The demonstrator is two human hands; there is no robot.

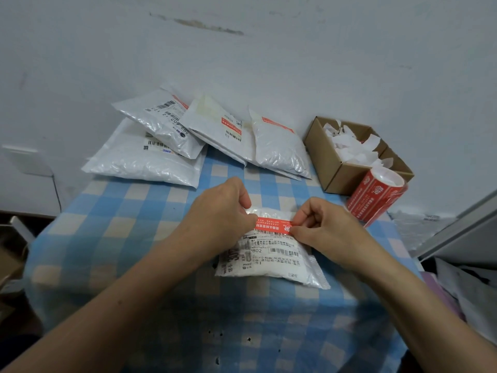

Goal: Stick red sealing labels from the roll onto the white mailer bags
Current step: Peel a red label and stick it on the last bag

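- A red label (273, 226) is being held stretched across the upper part of a white mailer bag (269, 267), right at the middle of the scene.
- The bag is laid flat on the surface (121, 224), which is covered by a blue and cream checked cloth.
- The label's 9 o'clock end is pinched by the left hand (223, 208), with the fingers curled in tight.
- The 3 o'clock end is pinched by the right hand (322, 227), fingers curled the same way, so one strip is gripped from both ends.
- The strip is lined up just above the barcode on the bag's printed shipping slip; whether it is already pressed down cannot be told.
- Over at 2 o'clock from the bag, the roll of red labels (376, 197) is seen near the surface's edge.
- Just behind the roll, at 1 o'clock, an open cardboard box (338, 173) is parked, filled with white paper scraps (349, 146).
- From 11 to 12 o'clock, a pile of white mailer bags (150, 162) is heaped against the wall (269, 49), and red labels can be made out on several of them.
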